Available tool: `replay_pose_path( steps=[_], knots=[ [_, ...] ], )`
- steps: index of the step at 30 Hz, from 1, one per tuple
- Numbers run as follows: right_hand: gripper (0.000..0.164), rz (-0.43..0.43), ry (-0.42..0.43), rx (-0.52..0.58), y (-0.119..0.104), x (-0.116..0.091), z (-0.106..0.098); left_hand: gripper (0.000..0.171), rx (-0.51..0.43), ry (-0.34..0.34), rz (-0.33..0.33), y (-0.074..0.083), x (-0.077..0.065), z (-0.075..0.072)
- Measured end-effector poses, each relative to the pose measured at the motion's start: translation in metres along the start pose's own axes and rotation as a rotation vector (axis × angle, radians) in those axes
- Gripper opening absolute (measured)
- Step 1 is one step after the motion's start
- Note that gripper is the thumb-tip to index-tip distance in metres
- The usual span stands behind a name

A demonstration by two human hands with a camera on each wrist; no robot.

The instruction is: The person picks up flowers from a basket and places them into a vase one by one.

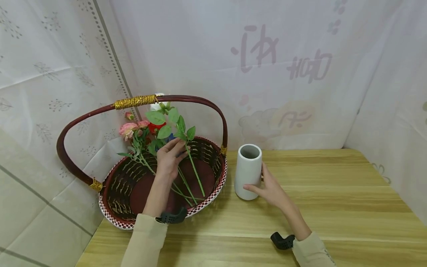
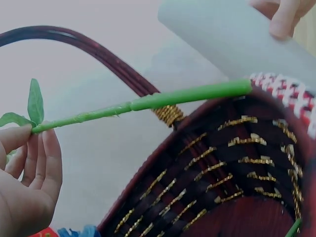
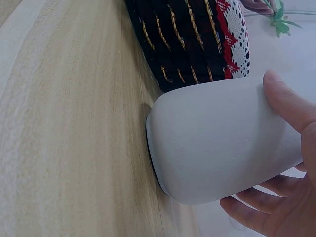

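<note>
Between thumb and fingers, my left hand (image 1: 168, 157) pinches a green flower stem (image 1: 196, 172) just below its leaves. The stem slants down over the wicker basket (image 1: 218, 189); in the left wrist view its cut end points toward the vase. A white bloom (image 1: 156, 106), partly behind the basket handle, appears to top this stem. My right hand (image 1: 271, 187) grips a white vase (image 1: 247, 174), thumb in front and fingers round the far side. Upright on the table, the vase has its dark mouth facing up. Its base meets the wood in the right wrist view.
Pink flowers (image 1: 128, 130), a red flower (image 1: 155, 127) and a blue flower (image 1: 171, 138) lean in the basket, stems across its floor. The tall basket handle (image 1: 190, 98) arches over them. A wooden table (image 1: 333, 200) extends right, with white curtains (image 1: 300, 33) behind.
</note>
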State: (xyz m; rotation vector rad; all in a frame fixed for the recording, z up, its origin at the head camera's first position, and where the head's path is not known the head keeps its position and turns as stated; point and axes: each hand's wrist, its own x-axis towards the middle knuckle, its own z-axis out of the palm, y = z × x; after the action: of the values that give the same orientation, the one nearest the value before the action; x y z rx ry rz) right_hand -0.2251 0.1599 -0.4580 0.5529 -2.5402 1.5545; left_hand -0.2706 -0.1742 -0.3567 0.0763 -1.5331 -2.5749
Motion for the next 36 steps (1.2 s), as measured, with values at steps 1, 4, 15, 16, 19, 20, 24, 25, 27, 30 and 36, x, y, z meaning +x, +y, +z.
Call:
replay_pose_path(
  steps=[1,4,15,16,19,20,24,25,27,30,36],
  knots=[
    [0.105,0.004,0.000,0.003,0.000,0.000,0.000,0.013,0.004,-0.004,0.006,0.000,-0.001,0.001],
    [0.104,0.008,-0.001,0.003,0.000,0.001,-0.001,0.011,0.021,-0.004,0.021,-0.001,-0.005,0.005],
    [0.105,0.010,-0.010,0.008,-0.001,0.002,-0.002,0.035,0.053,0.043,0.049,-0.008,-0.020,0.010],
    [0.105,0.005,-0.011,0.007,-0.001,0.001,-0.002,0.034,0.044,0.048,0.054,-0.008,-0.021,0.010],
    [0.105,0.003,-0.008,0.008,-0.002,0.001,-0.001,0.026,0.023,0.065,0.077,-0.011,-0.025,0.011],
    [0.105,0.003,-0.007,0.008,-0.002,0.001,-0.001,0.022,0.018,0.069,0.084,-0.012,-0.026,0.012],
    [0.104,0.005,-0.005,0.009,-0.001,0.000,-0.001,0.011,-0.003,0.083,0.105,-0.014,-0.031,0.014],
    [0.104,0.005,-0.005,0.010,-0.001,0.000,-0.001,0.009,-0.011,0.085,0.109,-0.015,-0.033,0.015],
    [0.104,0.003,-0.006,0.011,-0.001,0.000,0.000,0.008,-0.017,0.089,0.122,-0.016,-0.035,0.017],
    [0.104,0.009,-0.008,0.019,0.000,0.000,0.000,0.008,-0.035,0.101,0.141,-0.018,-0.039,0.019],
    [0.105,0.014,-0.014,0.031,-0.001,0.000,0.000,0.009,-0.075,0.121,0.173,-0.023,-0.045,0.027]
  ],
)
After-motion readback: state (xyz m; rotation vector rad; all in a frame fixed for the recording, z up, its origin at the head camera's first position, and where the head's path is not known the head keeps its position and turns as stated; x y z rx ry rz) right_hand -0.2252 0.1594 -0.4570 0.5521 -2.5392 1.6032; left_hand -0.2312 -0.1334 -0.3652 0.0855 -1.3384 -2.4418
